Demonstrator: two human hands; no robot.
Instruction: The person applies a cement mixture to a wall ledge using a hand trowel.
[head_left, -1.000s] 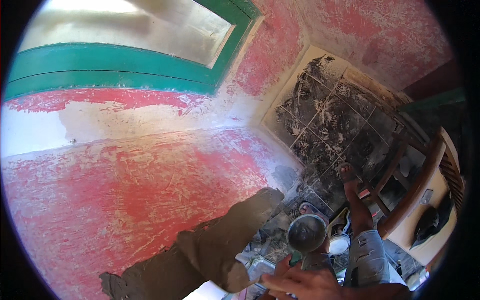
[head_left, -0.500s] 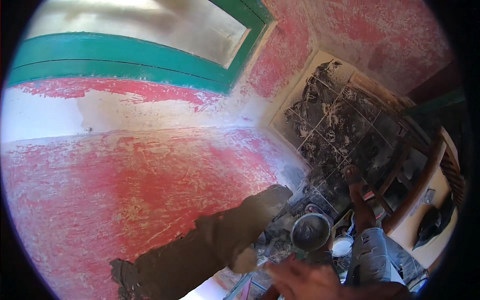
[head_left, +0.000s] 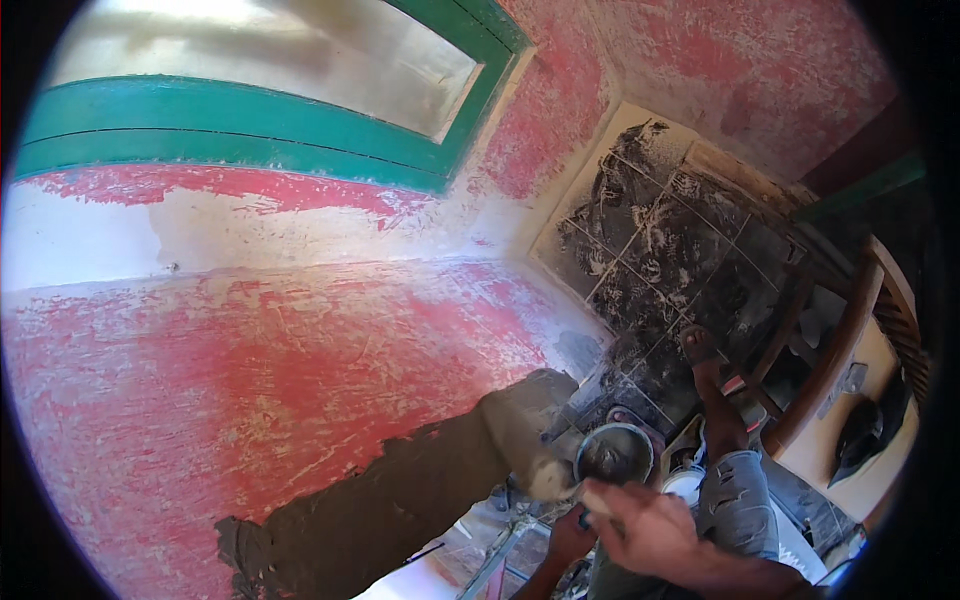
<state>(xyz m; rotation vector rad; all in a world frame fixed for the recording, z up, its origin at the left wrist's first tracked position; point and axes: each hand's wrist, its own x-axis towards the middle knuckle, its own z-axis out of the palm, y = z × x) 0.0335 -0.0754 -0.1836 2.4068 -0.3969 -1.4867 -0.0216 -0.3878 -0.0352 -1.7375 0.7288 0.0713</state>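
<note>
A band of wet grey-brown plaster (head_left: 390, 500) runs along the lower part of the pink wall. My right hand (head_left: 645, 530) is closed round the pale handle of a plastering trowel (head_left: 548, 478). The trowel is at the right part of the band, its blade hard to tell from the plaster. Below and left of that hand, my left hand (head_left: 572, 535) is closed on something blue-green, mostly hidden. Just above both hands is a round bucket (head_left: 617, 452) with a pale rim and grey wet mix inside.
A green-framed window (head_left: 250, 130) sits above a white ledge (head_left: 330, 230). Dark floor tiles (head_left: 680, 240) carry splashed plaster. At right stands a wooden chair (head_left: 830, 360) with a dark object (head_left: 862, 435) on its seat. A white container (head_left: 684, 484) is beside my leg. A metal frame stands below the wall.
My right hand and the trowel have moved right and upward along the plaster band, close to the bucket. My left hand now shows more plainly beneath it. The view has shifted slightly.
</note>
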